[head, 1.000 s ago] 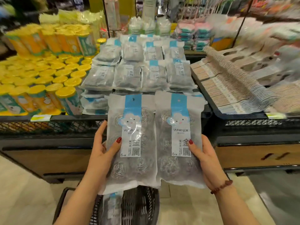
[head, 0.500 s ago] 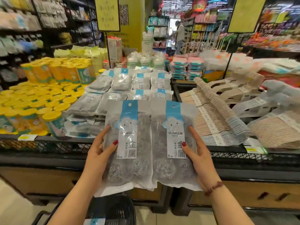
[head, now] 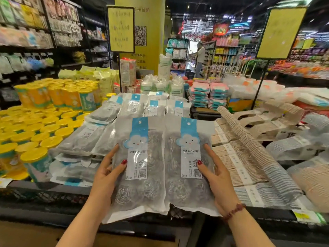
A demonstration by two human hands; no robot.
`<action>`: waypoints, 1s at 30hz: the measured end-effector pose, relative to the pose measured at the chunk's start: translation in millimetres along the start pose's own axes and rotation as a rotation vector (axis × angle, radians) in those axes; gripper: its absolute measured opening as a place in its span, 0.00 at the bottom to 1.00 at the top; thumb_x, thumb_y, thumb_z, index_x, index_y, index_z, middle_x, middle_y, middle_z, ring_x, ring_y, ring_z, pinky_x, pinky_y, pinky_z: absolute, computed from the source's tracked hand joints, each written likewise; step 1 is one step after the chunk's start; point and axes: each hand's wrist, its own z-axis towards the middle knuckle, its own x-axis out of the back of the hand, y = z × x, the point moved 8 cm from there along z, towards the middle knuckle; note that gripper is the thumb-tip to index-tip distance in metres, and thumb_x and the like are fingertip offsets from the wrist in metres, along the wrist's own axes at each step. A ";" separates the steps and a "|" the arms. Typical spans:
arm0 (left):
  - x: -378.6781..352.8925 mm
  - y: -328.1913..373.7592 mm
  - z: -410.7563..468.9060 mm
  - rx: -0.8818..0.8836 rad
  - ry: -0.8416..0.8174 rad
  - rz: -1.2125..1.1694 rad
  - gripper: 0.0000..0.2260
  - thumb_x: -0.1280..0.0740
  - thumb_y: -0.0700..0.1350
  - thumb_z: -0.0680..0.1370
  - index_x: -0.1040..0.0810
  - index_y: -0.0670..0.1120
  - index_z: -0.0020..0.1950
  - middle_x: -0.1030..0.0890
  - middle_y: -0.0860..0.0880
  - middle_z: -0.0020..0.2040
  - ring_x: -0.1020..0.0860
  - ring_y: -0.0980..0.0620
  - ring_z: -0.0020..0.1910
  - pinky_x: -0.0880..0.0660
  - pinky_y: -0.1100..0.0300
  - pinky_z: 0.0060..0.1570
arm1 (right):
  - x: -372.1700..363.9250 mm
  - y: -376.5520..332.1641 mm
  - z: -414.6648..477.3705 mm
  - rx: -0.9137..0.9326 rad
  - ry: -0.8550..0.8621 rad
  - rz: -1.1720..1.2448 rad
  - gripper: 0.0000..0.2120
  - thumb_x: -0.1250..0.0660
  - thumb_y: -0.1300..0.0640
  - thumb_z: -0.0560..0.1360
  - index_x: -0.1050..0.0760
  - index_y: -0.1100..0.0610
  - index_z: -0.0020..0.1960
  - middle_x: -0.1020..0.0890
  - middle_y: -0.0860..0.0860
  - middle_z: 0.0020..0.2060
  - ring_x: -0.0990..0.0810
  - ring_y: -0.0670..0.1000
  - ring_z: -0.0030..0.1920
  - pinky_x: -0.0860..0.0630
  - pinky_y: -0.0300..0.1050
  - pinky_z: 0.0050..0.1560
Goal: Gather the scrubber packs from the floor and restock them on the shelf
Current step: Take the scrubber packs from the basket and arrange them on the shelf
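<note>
Two clear scrubber packs with blue-and-white cloud labels sit side by side in my hands, above the shelf's front edge. My left hand (head: 106, 173) grips the left pack (head: 138, 177) by its left side, thumb on the label. My right hand (head: 216, 177) grips the right pack (head: 187, 175) by its right side in the same way. Beyond them, several more scrubber packs (head: 99, 132) lie stacked in rows on the black wire shelf (head: 44, 195).
Yellow-lidded canisters (head: 44, 129) fill the shelf to the left. Banded stacks of beige and grey cloths (head: 249, 161) fill the bin to the right. Two yellow signs on poles (head: 122, 29) stand behind. A person stands far down the aisle (head: 200, 57).
Both hands have carried the two packs up and forward over the shelf's front edge. The black basket on the floor has dropped out of view.
</note>
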 end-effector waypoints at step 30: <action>26.8 10.3 218.9 -0.018 0.330 0.074 0.22 0.35 0.37 0.79 0.26 0.60 0.67 0.17 0.46 0.55 0.15 0.48 0.44 0.19 0.57 0.32 | -186.7 111.6 388.3 -0.254 -0.197 0.004 0.46 0.27 0.72 0.67 0.42 0.48 0.77 0.29 0.51 0.65 0.21 0.49 0.51 0.20 0.35 0.39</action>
